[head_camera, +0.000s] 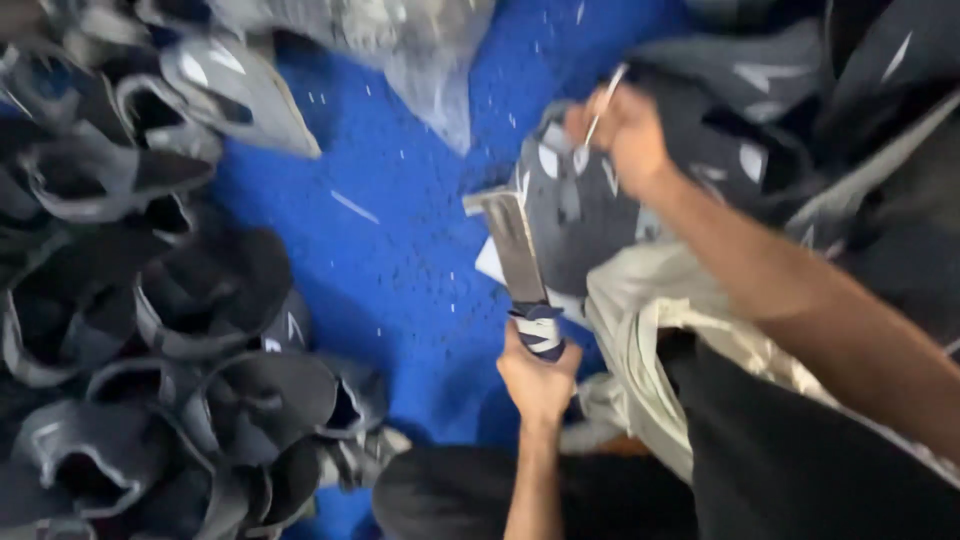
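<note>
Centre frame, over the blue floor (400, 260), a flat blade tool (515, 245) is gripped at its taped handle by the left hand (538, 375). A dark shoe upper (585, 215) is pinched by the right hand (625, 130). Blade close to fingers; a slip could cut them.

A blue floor (400, 230) carried everything, flecked with small pale scraps. A heap of dark grey shoe uppers (150, 350) lay at one side, a clear plastic bag (420, 50) at the top edge.
</note>
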